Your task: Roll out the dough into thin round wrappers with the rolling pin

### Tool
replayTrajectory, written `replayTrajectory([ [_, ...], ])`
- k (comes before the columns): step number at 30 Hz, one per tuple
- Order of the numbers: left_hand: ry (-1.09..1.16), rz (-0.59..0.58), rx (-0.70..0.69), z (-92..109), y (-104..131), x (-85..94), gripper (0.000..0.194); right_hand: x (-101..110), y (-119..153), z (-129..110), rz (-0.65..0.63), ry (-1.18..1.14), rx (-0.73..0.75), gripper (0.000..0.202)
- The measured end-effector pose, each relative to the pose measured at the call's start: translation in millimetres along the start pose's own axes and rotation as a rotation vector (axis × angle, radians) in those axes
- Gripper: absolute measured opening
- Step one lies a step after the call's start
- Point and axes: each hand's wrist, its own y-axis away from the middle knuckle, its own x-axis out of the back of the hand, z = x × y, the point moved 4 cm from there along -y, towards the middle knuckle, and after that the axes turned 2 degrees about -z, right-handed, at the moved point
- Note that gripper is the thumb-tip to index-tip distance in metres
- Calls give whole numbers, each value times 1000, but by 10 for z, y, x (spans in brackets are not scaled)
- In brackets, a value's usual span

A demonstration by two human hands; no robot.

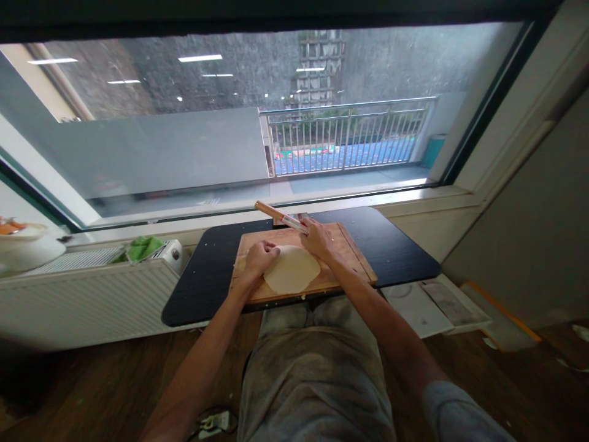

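Prob. a home rm w/ radiator (105,288), wood flr (464,393), window (221,129).

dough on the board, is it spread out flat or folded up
Spread flat: the dough lies as a thin, roughly round sheet on the board, no fold visible.

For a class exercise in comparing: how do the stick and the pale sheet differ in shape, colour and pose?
The stick is long and narrow; the pale sheet is broad and roundish. The stick is brown and white, the sheet plain cream. The right hand grips the stick; the sheet lies on the board.
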Motion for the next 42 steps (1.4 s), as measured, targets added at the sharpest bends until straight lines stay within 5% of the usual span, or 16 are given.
replayTrajectory([
  [6, -24, -13, -46, 66, 52, 4, 28, 21, 6, -27, -17, -2, -15, 44],
  [14, 27, -169, -167, 206, 129, -59, 21, 20, 15, -28, -18, -19, -3, 43],
  [23, -60, 175, -101, 211, 146, 30, 5, 33, 10, -11, 12, -24, -26, 42],
  [30, -99, 150, -84, 195, 136, -4, 44, 30, 9, -17, 8, -40, -17, 40],
  [37, -31, 57, -158, 225, 126, 6, 16, 12, 1, 10, 9, -9, -17, 39],
  [42, 14, 210, -173, 257, 176, 86, 10, 7, -5, 17, 15, -24, -16, 38],
])
